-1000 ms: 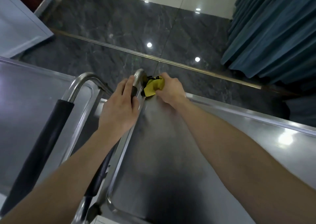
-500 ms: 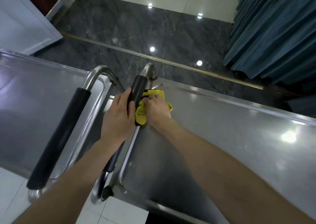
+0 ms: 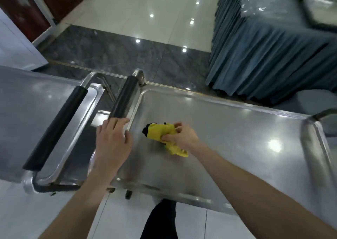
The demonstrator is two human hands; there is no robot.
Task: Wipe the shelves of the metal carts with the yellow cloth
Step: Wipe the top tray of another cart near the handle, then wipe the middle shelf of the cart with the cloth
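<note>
Nearest, a dark trouser leg [image 3: 160, 218] stands below the right cart's near rim. On that cart's top shelf [image 3: 237, 143], the right hand [image 3: 181, 137] pinches the bunched yellow cloth [image 3: 158, 132], fingers and thumb curled into it. The cloth is pressed to the steel left of centre. The left hand [image 3: 113, 138] lies on the shelf's left rim at the near end of the black handle [image 3: 125, 96], fingers draped over it; whether it clasps, I cannot tell.

Step in hand, as I judge it: wiping this top shelf, with the wide stretch to the right yet to cover. The next move calls for broad rightward strokes under even pressure, the left hand bracing the cart.

Beyond, leftward, is the second cart's shelf [image 3: 23, 100]; farthest, a blue-skirted table [image 3: 264, 56].
</note>
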